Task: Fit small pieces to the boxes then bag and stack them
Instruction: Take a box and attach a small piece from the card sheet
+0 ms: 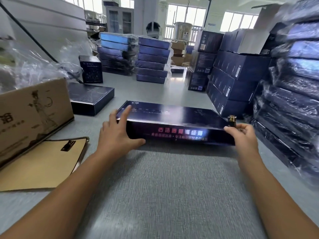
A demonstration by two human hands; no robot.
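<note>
Fingers (127,110) spread, left hand (115,133) steadies box (172,116); right hand (245,135) pinches gold piece (231,120), three o'clock corner. Fitting looks pending; bagged stacks (151,59) twelve o'clock.

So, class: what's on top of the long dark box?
On the box: left hand at the left end; right hand pinching a gold piece at the right corner. Contents hidden.

Bright daylight enters through the rear windows (185,16), throwing white glare across the lid of the dark box (172,112), a soft shadow lies along its near side, and motion blur with wide-angle bending smears the wrapped stacks (293,80) at the right edge.
</note>
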